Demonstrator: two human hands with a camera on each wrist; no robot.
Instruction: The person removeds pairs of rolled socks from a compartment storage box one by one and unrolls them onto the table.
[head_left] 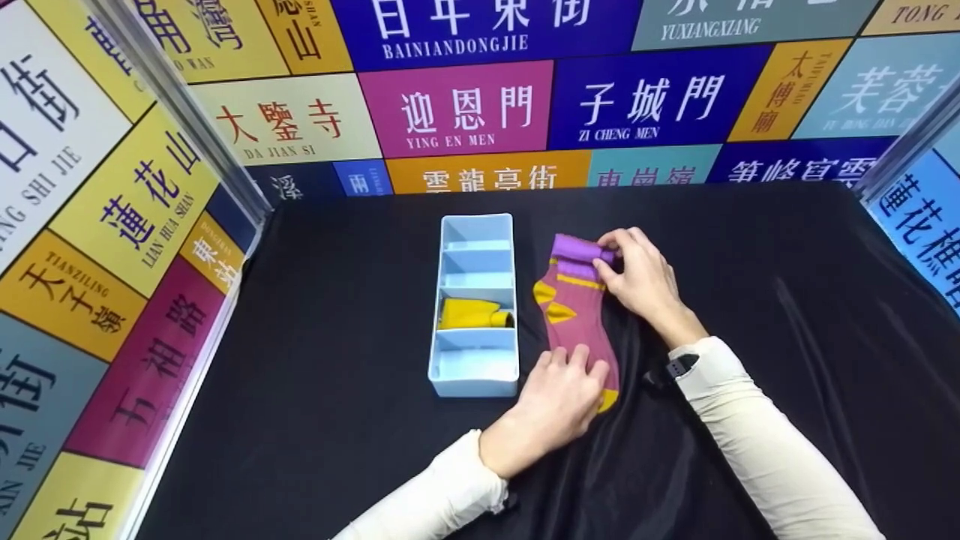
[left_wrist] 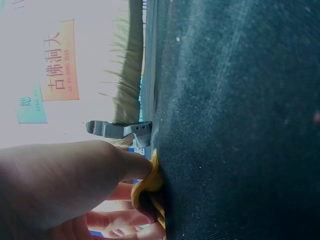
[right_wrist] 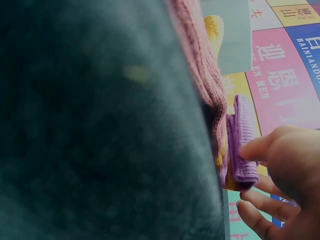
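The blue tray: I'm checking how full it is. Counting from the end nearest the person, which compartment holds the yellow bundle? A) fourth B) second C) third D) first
B: in the head view the yellow bundle sits in the second compartment of the tray from the near end; the other three show only bare floor.

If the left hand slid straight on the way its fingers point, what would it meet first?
The left hand lies flat on the sock, fingers pointing up its length. It would probably run along the sock to the rolled purple end pinched by the right hand.
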